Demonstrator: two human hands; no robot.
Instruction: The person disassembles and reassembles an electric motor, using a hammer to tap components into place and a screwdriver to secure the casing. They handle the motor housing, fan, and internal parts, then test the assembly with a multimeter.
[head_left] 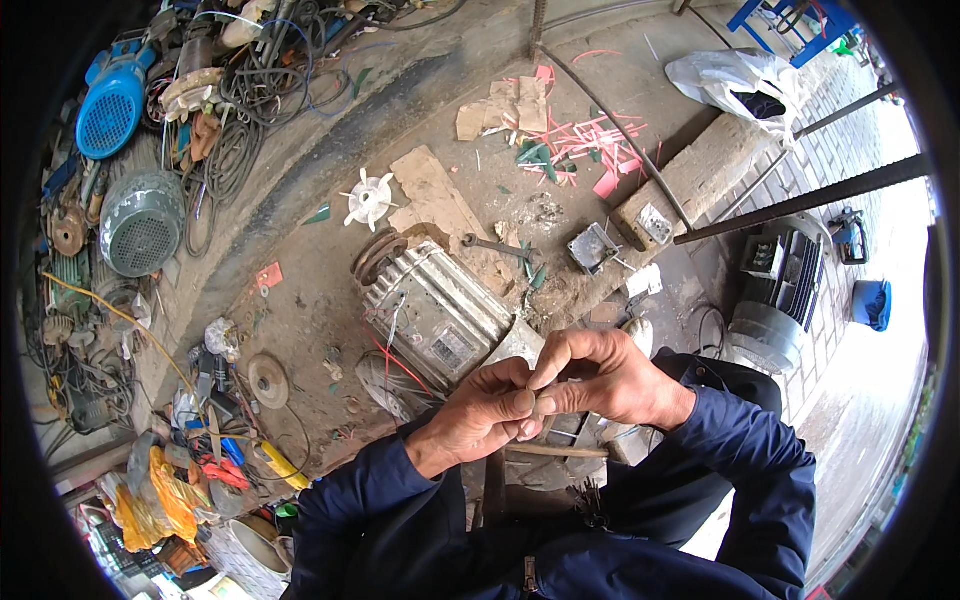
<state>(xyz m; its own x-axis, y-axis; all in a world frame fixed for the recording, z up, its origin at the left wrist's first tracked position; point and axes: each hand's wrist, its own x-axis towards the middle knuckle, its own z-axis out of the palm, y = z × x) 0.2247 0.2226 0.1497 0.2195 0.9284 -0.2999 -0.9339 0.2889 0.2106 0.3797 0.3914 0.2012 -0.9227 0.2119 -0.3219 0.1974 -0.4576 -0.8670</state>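
My left hand [478,418] and my right hand [610,385] meet low in the middle, fingertips pinched together around a small item that I cannot make out, as the fingers hide most of it. Just beyond them a grey ribbed motor housing [430,305] lies on the dirty ground, with thin red and white wires at its side. A spanner [495,245] rests above it on the right, and a white fan impeller [369,200] lies on the ground beyond its rusty pulley end.
Piled motors, a blue one [110,108] among them, and tangled cables fill the left. At right stand a dark finned motor [783,275], metal bars [800,200] and a blue bucket [870,305]. An open junction box [590,250], scattered scraps and a white sack [705,80] lie beyond.
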